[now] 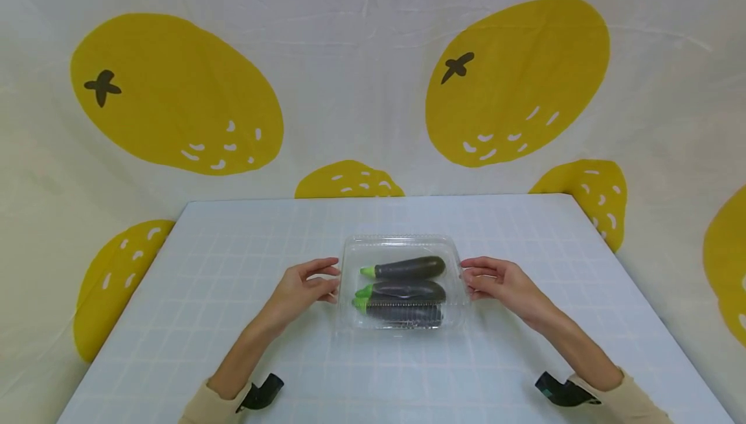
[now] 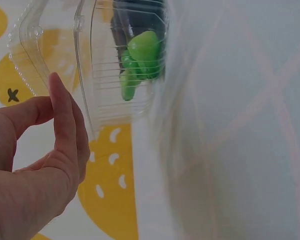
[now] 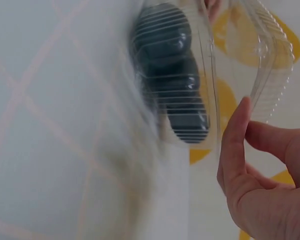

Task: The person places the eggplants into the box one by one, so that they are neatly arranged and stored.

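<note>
A clear plastic clamshell container [image 1: 398, 332] stands on the table with three dark eggplants [image 1: 410, 267] inside, their green stem ends [image 2: 144, 52] towards the left. The lid [image 1: 402, 240] is ajar; both wrist views show its beaded rim angled away from the ribbed base. At the container's left side my left hand [image 1: 303, 285] pinches the lid edge between thumb and fingers. Opposite it, my right hand [image 1: 495, 281] pinches the lid's right edge the same way. The remaining fingers lie beside the container's walls, partly hidden by the thumbs in the wrist views.
A pale checked cloth covers the table [image 1: 233, 249]. Behind it hangs a white curtain [image 1: 355, 87] printed with large yellow fruit. Dark wrist straps [image 1: 262, 391] sit at both beige sleeves.
</note>
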`<act>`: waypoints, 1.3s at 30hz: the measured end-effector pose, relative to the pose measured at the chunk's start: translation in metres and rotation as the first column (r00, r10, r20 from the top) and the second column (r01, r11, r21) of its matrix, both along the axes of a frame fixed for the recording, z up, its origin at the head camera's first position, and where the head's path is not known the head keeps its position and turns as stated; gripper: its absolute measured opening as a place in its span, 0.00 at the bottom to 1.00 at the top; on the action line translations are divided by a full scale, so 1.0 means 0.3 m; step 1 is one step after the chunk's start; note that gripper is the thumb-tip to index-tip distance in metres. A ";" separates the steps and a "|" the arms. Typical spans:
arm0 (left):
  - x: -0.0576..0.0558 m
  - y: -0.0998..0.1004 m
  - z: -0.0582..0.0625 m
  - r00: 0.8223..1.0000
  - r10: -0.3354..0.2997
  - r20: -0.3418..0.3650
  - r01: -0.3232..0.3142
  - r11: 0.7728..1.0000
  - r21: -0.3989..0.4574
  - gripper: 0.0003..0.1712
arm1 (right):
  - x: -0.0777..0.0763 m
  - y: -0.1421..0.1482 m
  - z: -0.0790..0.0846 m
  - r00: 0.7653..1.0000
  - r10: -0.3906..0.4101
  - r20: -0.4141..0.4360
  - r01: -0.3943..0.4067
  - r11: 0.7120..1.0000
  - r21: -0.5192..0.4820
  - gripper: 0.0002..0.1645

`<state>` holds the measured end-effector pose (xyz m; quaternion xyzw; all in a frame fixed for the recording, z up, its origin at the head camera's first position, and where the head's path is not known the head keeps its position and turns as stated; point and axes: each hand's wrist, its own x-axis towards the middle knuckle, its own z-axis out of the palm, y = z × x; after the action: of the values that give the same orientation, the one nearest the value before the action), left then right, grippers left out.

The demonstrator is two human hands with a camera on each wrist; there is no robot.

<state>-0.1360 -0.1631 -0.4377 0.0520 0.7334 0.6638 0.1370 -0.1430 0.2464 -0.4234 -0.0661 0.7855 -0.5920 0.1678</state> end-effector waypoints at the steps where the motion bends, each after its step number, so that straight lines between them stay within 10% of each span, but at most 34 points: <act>1: 0.001 0.002 -0.003 1.000 -0.002 -0.010 0.002 1.000 0.000 0.31 | 0.000 -0.001 -0.003 1.000 0.006 -0.011 -0.006 1.000 -0.002 0.30; 20: 0.026 0.006 -0.039 0.989 0.019 -0.145 -0.035 0.993 -0.109 0.27 | 0.017 -0.020 -0.056 0.978 -0.005 -0.209 0.020 0.998 0.067 0.21; 39: 0.076 -0.024 -0.064 0.991 -0.081 -0.105 0.055 0.971 -0.233 0.23 | 0.082 0.026 -0.107 0.980 0.140 -0.141 -0.128 0.988 0.091 0.15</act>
<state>-0.1131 -0.1702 -0.4569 0.0988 0.8095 0.5655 0.1228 -0.1184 0.2540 -0.4555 -0.1555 0.8129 -0.5405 0.1515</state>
